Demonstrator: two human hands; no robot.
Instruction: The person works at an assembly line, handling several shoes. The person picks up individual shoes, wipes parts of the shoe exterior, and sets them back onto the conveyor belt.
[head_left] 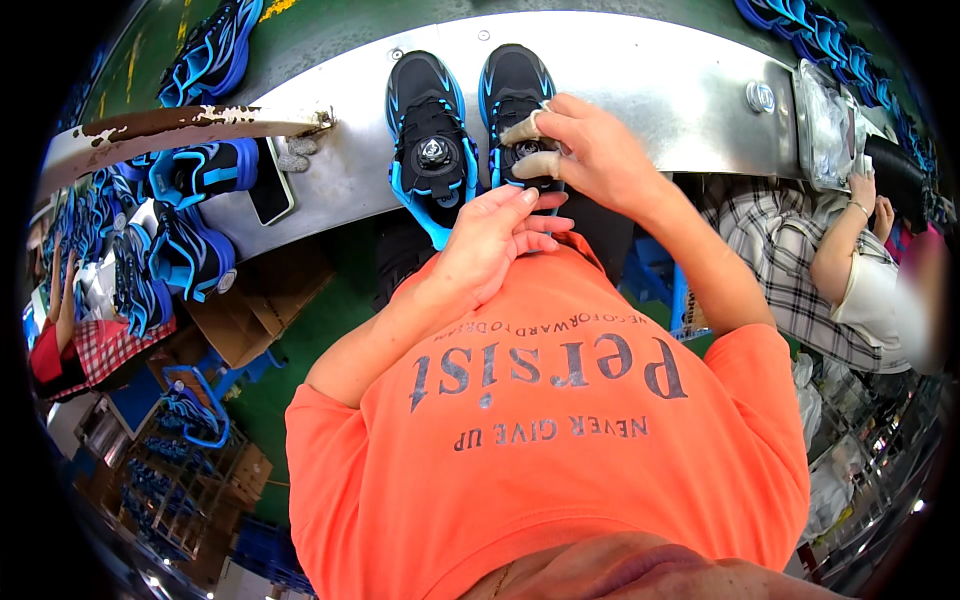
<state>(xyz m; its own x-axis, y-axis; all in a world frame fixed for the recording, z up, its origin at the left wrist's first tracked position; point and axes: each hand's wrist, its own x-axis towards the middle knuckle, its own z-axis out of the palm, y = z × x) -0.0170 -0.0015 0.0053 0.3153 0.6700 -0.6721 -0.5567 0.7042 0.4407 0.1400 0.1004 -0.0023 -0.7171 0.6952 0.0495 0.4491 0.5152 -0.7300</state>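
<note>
Two black-and-blue sneakers stand side by side on the metal bench, toes pointing away from me. The left sneaker point(432, 120) shows a round lacing dial on its tongue, and no hand touches it. My right hand point(600, 150) reaches over the right sneaker point(515, 85), its thumb and a finger in pale finger cots. Those fingertips close around that sneaker's dial point(525, 150). My left hand point(495, 240) is at the sneaker's heel end, thumb and fingers closed at the collar. It hides most of the heel.
A phone point(271, 185) lies on the metal bench point(660, 95) beside small grey lumps point(295, 155). A chipped metal bar point(190, 128) crosses at left, near more sneakers point(205, 165). Another person in plaid point(790, 260) works at right by a clear plastic bin point(828, 125). A cardboard box point(240, 315) sits below left.
</note>
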